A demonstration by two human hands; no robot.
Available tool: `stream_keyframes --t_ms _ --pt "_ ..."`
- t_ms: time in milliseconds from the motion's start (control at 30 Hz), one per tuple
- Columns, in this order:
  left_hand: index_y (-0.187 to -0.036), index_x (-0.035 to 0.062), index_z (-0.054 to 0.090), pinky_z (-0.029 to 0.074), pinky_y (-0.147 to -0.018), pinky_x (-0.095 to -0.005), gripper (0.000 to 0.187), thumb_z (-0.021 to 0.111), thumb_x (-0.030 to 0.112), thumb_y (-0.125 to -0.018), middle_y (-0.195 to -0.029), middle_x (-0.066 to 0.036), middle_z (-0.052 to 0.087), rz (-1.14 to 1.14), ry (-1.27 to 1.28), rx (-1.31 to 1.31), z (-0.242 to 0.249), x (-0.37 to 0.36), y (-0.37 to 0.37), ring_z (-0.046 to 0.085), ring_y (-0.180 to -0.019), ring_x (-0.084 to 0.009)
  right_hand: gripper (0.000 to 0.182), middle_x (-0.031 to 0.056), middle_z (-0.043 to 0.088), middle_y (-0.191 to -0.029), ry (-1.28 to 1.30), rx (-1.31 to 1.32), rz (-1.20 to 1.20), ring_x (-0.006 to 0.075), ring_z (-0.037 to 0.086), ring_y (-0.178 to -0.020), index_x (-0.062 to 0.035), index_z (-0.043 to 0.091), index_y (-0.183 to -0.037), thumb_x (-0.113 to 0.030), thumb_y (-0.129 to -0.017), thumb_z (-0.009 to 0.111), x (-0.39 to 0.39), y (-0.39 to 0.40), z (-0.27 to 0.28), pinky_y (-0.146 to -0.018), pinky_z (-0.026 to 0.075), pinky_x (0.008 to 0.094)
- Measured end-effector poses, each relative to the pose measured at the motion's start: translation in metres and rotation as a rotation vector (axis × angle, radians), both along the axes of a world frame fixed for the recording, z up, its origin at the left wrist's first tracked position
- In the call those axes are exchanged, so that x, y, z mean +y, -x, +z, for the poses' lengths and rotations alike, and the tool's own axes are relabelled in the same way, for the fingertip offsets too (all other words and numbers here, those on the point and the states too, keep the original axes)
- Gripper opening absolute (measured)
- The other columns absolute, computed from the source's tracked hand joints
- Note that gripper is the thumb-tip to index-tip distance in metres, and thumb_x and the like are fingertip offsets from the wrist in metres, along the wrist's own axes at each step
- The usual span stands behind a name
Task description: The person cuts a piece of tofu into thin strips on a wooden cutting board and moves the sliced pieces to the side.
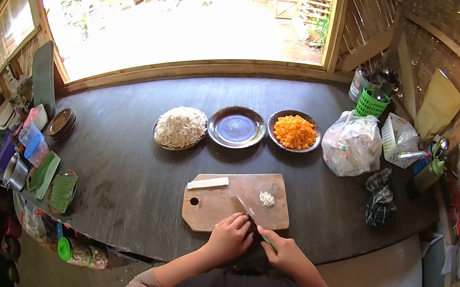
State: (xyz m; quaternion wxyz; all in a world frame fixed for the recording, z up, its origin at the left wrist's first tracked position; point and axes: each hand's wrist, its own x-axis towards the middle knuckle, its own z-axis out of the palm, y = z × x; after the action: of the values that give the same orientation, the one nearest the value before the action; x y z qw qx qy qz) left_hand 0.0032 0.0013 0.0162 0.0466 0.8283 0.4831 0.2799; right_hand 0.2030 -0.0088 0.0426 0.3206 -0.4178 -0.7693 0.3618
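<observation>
My right hand [286, 254] grips a knife [247, 208] by its green handle, with the blade slanting up and left over the wooden cutting board [230, 216]. My left hand [231, 235] rests at the board's near edge, fingers curled beside the blade; whatever they hold, if anything, is hidden. On the board's upper left lies a long white block-shaped piece [208, 183]. A small heap of thin white shreds [267, 199] sits to the right of the blade.
Behind the board stand a plate of white shreds [181, 128], a dark bare plate [237, 127] and a plate of chopped orange pieces [295, 132]. To the right are a filled plastic bag [352, 144], a green basket [372, 103] and a dark checked cloth [380, 197]. Stacked plates [62, 123] stand left.
</observation>
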Motion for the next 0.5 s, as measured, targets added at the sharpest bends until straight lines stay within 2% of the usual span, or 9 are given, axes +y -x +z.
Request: stream_keyframes --t_ms 100,167,300,367,500 --pt "-0.105 -0.0023 0.067 0.05 -0.096 -0.0406 0.033 0.069 0.021 -0.083 -0.116 -0.015 0.064 0.005 -0.007 0.005 0.0 -0.001 0.0 0.059 -0.117 -0.0312 0.038 0.0259 0.067 -0.096 0.13 -0.082 -0.027 0.0433 0.066 -0.084 -0.0091 0.057 -0.131 -0.012 -0.094 0.058 -0.016 -0.011 0.02 -0.075 0.054 0.0462" --pt "-0.105 -0.0024 0.067 0.05 -0.096 -0.0406 0.032 0.069 0.022 -0.083 -0.116 -0.015 0.064 0.001 -0.012 0.011 0.0 0.0 0.0 0.059 -0.117 -0.0313 0.041 0.0251 0.068 -0.101 0.281 -0.175 -0.034 0.0419 0.068 -0.089 -0.0105 0.055 -0.135 -0.013 -0.094 0.059 -0.017 -0.014 0.026 -0.077 0.054 0.0408" --pt "-0.105 -0.0022 0.067 0.051 -0.096 -0.041 0.032 0.069 0.02 -0.083 -0.115 -0.015 0.064 -0.001 -0.003 -0.001 0.002 0.0 0.0 0.059 -0.117 -0.0309 0.039 0.0252 0.068 -0.101 0.235 -0.128 -0.03 0.0421 0.068 -0.088 -0.0088 0.056 -0.134 -0.012 -0.094 0.059 -0.012 -0.009 0.022 -0.077 0.054 0.0412" --pt "-0.105 -0.0018 0.067 0.051 -0.096 -0.041 0.032 0.07 0.02 -0.082 -0.115 -0.015 0.064 0.001 0.01 -0.005 0.002 0.0 -0.001 0.059 -0.116 -0.0307 0.037 0.0249 0.068 -0.103 0.126 0.001 -0.02 0.0418 0.067 -0.089 -0.0064 0.056 -0.131 -0.011 -0.095 0.057 -0.002 0.002 0.011 -0.079 0.054 0.0421" --pt "-0.108 -0.0007 0.066 0.051 -0.095 -0.0408 0.034 0.07 0.019 -0.081 -0.113 -0.015 0.064 -0.011 0.008 -0.023 0.002 0.0 0.0 0.059 -0.116 -0.0304 0.035 0.0246 0.067 -0.106 0.056 -0.055 0.001 0.0408 0.067 -0.093 -0.0044 0.056 -0.129 -0.01 -0.095 0.056 0.015 0.015 -0.003 -0.082 0.054 0.0431"
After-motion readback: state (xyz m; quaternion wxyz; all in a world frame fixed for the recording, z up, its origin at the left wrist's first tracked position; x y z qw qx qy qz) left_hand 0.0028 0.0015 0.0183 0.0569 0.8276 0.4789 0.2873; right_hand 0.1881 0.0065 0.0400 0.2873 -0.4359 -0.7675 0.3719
